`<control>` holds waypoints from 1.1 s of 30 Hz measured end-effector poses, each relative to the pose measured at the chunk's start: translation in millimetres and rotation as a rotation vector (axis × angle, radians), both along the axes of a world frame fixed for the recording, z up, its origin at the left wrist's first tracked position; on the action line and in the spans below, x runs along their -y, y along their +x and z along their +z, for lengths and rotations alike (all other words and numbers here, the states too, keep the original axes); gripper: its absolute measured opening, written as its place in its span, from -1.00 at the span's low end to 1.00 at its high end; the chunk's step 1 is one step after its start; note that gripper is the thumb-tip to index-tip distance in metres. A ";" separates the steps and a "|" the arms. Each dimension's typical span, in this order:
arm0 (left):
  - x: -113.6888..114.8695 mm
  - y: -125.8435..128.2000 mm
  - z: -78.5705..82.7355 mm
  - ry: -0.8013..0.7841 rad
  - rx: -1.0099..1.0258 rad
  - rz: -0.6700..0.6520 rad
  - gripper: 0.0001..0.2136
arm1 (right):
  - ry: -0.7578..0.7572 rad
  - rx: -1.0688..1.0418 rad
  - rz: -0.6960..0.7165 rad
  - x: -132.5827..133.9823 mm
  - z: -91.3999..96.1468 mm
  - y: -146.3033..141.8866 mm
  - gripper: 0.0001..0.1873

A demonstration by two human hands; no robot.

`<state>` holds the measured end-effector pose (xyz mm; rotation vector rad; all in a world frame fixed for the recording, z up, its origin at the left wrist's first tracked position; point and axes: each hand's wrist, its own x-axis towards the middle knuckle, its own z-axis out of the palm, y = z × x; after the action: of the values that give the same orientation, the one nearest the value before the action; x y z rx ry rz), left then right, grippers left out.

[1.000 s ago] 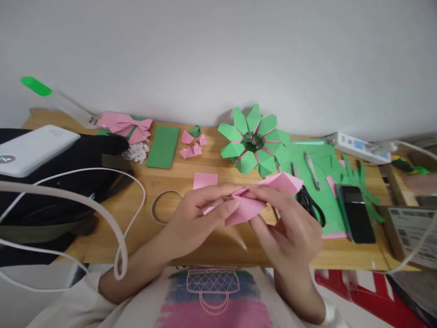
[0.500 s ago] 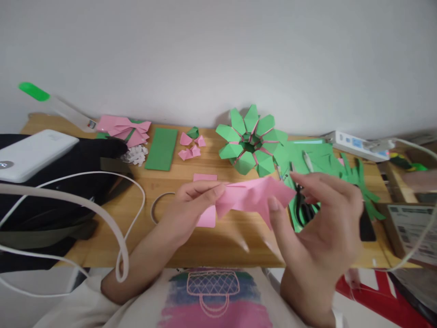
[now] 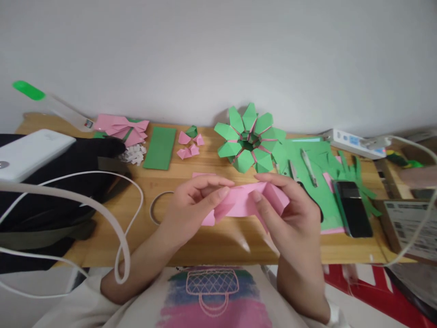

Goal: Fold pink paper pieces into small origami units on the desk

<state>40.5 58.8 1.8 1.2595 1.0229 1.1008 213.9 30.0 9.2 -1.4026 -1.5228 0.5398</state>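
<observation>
Between both hands, above the table, is a folded piece of pink paper [image 3: 244, 202]. My left hand [image 3: 191, 207] pinches its left end between thumb and fingers. At the other end my right hand [image 3: 290, 214] grips the paper, thumb on the near face and fingers behind. Partly hidden below the left fingers lies a flat pink paper sheet [image 3: 209, 220]. Beyond the hands stands a ring of folded green and pink paper petals [image 3: 244, 159], open in its middle.
A green paper stack [image 3: 160, 148] and small folded pink pieces [image 3: 188, 151] lie at the back. A tape ring [image 3: 152, 212] is left of my hands. To the right are green sheets [image 3: 327, 214], a craft knife [image 3: 309, 168], a phone [image 3: 353, 209] and a power strip [image 3: 355, 142].
My right hand has moved left and closed on the right end of the pink paper, uncovering the phone. The left hand keeps its pinch, almost in the same place.
</observation>
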 end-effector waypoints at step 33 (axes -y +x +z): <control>3.4 0.2 13.1 0.202 -0.180 -0.024 -0.83 | -0.002 -0.079 0.087 4.3 17.0 -1.8 -0.66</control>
<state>40.7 55.4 14.9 1.5518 1.0466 1.1089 212.0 25.7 26.2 -1.3062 -1.5249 0.6426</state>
